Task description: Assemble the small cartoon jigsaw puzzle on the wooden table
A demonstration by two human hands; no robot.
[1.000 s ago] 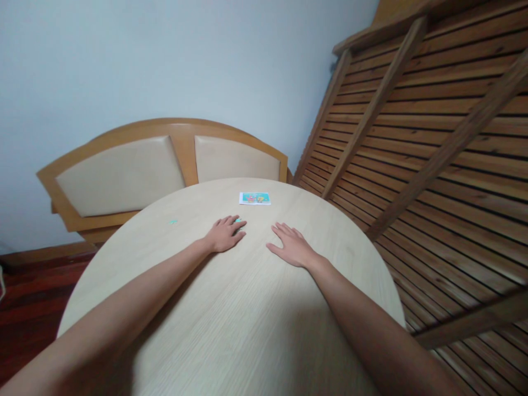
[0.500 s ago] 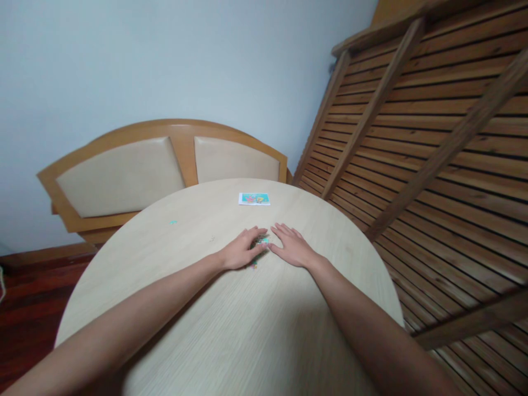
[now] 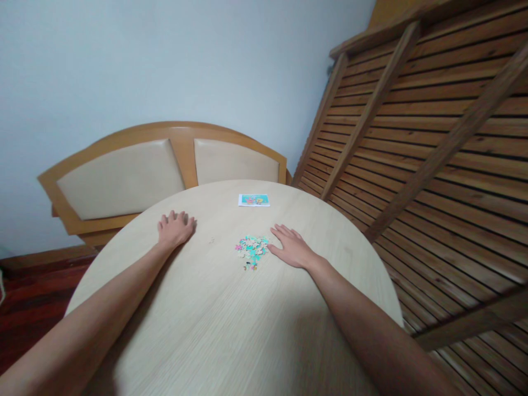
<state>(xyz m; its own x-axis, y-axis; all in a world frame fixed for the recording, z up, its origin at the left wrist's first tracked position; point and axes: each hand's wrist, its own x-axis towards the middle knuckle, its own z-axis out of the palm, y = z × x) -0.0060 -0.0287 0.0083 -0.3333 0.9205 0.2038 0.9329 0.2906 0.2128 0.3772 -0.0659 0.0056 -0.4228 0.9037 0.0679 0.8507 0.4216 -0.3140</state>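
Observation:
A loose pile of small jigsaw puzzle pieces [image 3: 254,248], teal, pink and pale, lies in the middle of the round table [image 3: 214,319]. My right hand [image 3: 290,246] rests palm down at the pile's right edge, fingers spread, its thumb close to the pieces. Off to the left, my left hand [image 3: 175,227] lies on the tabletop with its fingers apart and covers whatever is under it. Between that hand and the pile sits a tiny pale piece or two [image 3: 212,240]. Neither hand visibly grips anything.
A teal picture card [image 3: 254,200] with cartoon figures lies near the table's far edge. Behind the table stands a wood-framed headboard [image 3: 181,132] with cream panels. A slatted wooden frame [image 3: 412,143] leans along the right side.
My left hand has moved away from the pile to the left, over the spot where a small teal piece lay. The pile now shows in full. My right hand has stayed in place.

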